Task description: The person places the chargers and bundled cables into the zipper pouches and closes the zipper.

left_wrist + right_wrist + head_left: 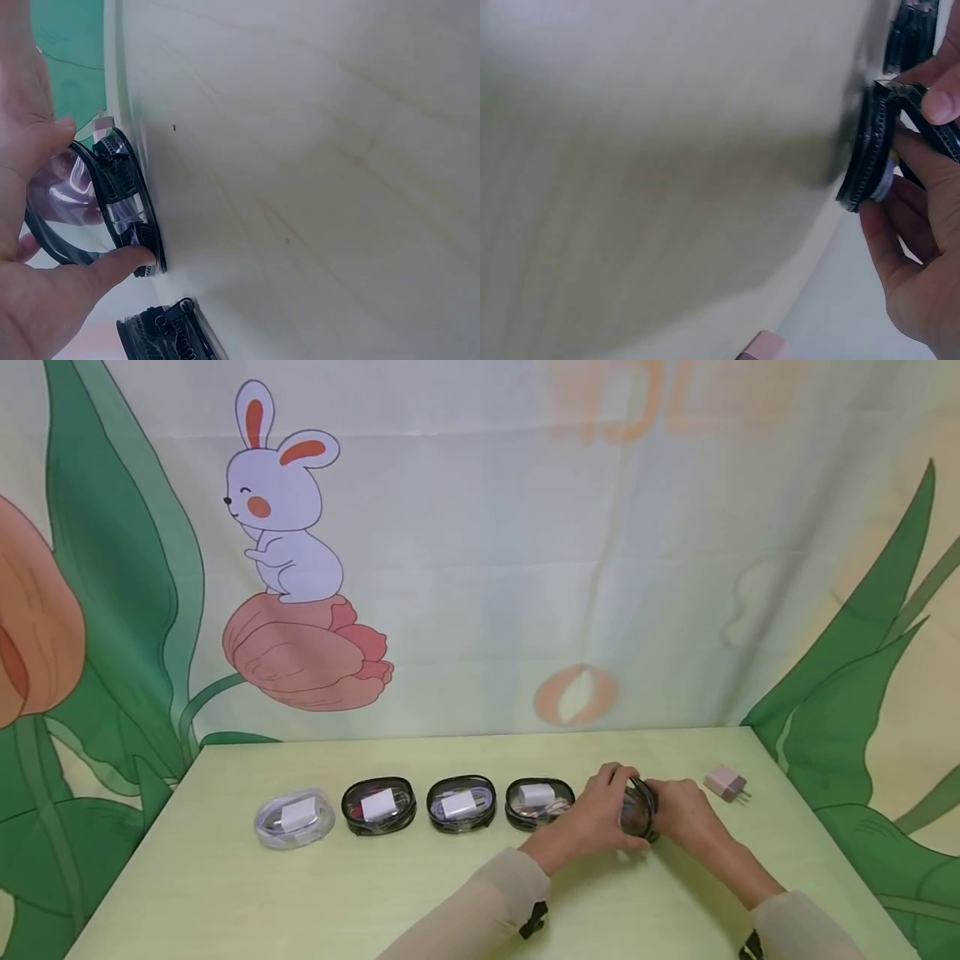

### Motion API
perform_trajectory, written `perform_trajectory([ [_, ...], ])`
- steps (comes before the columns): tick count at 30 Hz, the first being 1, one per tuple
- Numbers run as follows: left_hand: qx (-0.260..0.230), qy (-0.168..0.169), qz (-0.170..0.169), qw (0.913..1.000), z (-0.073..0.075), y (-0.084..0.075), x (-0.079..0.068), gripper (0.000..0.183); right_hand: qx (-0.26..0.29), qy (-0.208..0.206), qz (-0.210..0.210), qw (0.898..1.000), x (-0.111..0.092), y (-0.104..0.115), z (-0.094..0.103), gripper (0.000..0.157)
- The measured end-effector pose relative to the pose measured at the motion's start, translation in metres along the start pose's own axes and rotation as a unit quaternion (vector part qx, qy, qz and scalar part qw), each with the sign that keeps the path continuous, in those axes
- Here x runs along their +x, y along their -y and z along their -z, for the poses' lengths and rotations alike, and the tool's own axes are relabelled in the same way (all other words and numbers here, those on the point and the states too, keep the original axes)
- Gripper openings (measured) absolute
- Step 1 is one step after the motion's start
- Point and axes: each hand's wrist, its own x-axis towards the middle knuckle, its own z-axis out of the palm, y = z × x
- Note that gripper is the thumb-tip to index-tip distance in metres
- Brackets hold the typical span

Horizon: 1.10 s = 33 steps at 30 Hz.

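Observation:
A clear oval zip pouch with black trim [638, 810] is held on edge between both hands. Its zip side hangs apart from the lid in the left wrist view. My left hand [592, 814] grips it from the left, with the thumb on one rim. From the right, my right hand [686, 810] pinches the pouch's black zip edge [870, 146]; part of that hand is behind the pouch in the head view. Right of both hands, a pink plug charger [725, 782] lies on the table.
Left of the hands stands a row of similar pouches. Three have black trim, including the nearest pouch [539, 804], and a white-trimmed pouch [294, 817] ends the row. White chargers and cables show inside them. A printed cloth [465, 568] hangs behind the table [337, 902].

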Motion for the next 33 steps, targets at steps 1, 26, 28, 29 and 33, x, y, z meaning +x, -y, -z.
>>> perform_trajectory([
  [1,0.000,0.000,0.000,1.0000,0.000,0.000,0.000,0.089,-0.006,-0.008,0.005,1.000,-0.001,0.000,-0.001,0.014],
  [26,0.028,0.000,0.053,0.9982,-0.005,-0.003,0.002,0.092,0.062,0.021,-0.019,0.998,-0.009,-0.039,0.029,0.026],
  [28,0.035,0.000,0.053,0.9980,-0.005,-0.004,0.002,0.093,0.054,0.006,-0.037,0.998,-0.010,-0.047,0.034,0.025],
  [29,0.037,-0.001,0.054,0.9978,-0.005,-0.005,0.002,0.093,0.054,0.002,-0.047,0.997,-0.011,-0.052,0.035,0.025],
  [33,0.042,-0.004,0.057,0.9975,-0.005,-0.007,0.001,0.095,0.058,0.000,-0.083,0.995,-0.016,-0.074,0.040,0.027],
])
